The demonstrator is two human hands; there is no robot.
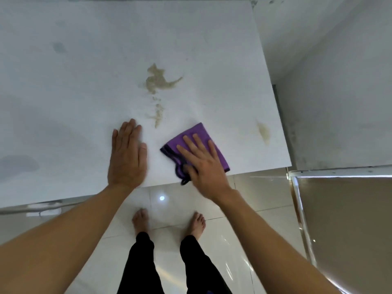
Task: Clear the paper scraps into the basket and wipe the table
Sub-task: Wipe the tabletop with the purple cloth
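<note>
The white worktop is carrying a tan spill near its middle. The left hand is lying flat, holding nothing; the right hand is pressing spread fingers on the purple cloth by the near edge.

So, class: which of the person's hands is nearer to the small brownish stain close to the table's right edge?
Right. The right hand presses the purple cloth just left of that stain; the left hand lies flat farther left.

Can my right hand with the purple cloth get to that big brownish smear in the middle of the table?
Probably yes: nothing lies on the white table between the right hand on the purple cloth and the brownish smear.
</note>
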